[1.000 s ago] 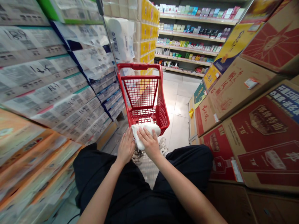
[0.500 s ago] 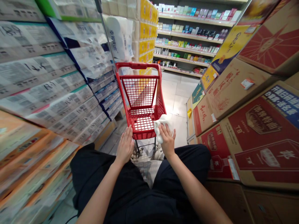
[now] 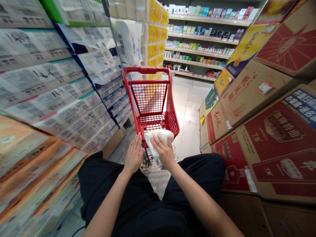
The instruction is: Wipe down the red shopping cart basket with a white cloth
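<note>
press the cloth [image 3: 161, 134] evenly along the near end of the cart [image 3: 171, 113] with your right hand [image 3: 163, 153], fingers flat over it; brace with your left hand [image 3: 133, 155], fingers straight, gripping nothing.

Glare spots the floor [image 3: 189, 114], lower-right boxes [image 3: 243, 212] sit dim, and the left edge blurs.

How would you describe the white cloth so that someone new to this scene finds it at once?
Between the stacked packs on the left and the cardboard boxes on the right stands a red shopping cart. At the cart's near end, the person's right hand lies over the cloth. Its plain white, soft-looking surface stands out from the cart's red open grid.
</note>
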Motion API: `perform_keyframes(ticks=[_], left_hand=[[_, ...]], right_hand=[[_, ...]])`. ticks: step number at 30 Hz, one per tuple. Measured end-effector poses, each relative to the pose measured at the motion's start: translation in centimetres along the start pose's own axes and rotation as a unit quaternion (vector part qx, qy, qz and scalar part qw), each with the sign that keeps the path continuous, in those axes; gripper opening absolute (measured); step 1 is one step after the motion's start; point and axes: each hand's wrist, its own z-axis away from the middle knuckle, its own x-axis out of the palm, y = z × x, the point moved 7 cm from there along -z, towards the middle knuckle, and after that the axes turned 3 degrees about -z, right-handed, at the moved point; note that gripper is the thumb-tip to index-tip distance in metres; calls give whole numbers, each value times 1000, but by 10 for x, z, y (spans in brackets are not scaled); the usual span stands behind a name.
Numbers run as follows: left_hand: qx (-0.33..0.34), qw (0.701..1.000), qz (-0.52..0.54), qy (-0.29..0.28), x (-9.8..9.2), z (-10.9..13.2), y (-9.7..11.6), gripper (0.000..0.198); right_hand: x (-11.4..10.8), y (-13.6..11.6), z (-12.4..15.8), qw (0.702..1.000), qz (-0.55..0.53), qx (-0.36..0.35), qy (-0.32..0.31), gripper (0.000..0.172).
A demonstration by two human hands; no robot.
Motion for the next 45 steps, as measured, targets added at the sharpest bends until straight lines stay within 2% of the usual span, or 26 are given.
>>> perform_keyframes(ticks=[5, 7, 9, 11, 14, 19, 22, 25, 27, 29, 33, 36, 38, 40, 42, 45], left_hand=[[-9, 1000, 15, -4, -3, -2, 3, 63], [-9, 1000, 19, -3, -2, -2, 3, 63], [-9, 1000, 21, -2, -1, -1, 3, 63], [-10, 1000, 22, 0, -1, -1, 3, 63], [-9, 1000, 21, -1, -1, -1, 3, 63], [0, 1000, 12, 4, 1, 0, 0, 62], [11, 1000, 2, 13, 3, 2, -2, 63], [7, 1000, 0, 13, 3, 2, -3, 63], [-2, 1000, 2, 3, 2, 1, -2, 63], [-5, 1000, 7, -4, 0, -1, 0, 63], [-6, 1000, 15, -5, -1, -2, 2, 63], [-4, 1000, 17, -1, 0, -1, 1, 63], [-4, 1000, 18, 3, 0, -1, 2, 63], [-5, 1000, 19, 6, 0, -1, 3, 63], [-6, 1000, 21, 8, 0, -1, 3, 63], [-4, 1000, 21, 7, 1, 0, 2, 63]], right_hand=[[-37, 74, 22, 997, 55, 47, 14, 48], [-45, 91, 25, 995, 71, 63, 19, 47], [-47, 94, 26, 993, 74, 84, 28, 46], [-44, 85, 26, 990, 70, 117, 45, 48], [-29, 54, 20, 988, 50, 142, 43, 52], [6, -13, -5, 996, -1, 90, 8, 52], [19, -35, -17, 997, -10, 70, 8, 50], [18, -34, -16, 999, -6, 41, 9, 48], [11, -20, -9, 1000, -1, 16, 3, 48], [-3, 7, 2, 1000, 11, 11, -1, 48], [-35, 70, 19, 998, 50, 48, 12, 47], [-49, 91, 22, 996, 66, 62, 23, 45], [-49, 87, 22, 993, 68, 90, 37, 45], [-41, 72, 20, 989, 65, 121, 47, 48], [-27, 47, 15, 989, 51, 129, 42, 51], [-1, 2, 0, 995, 16, 96, 22, 52]])
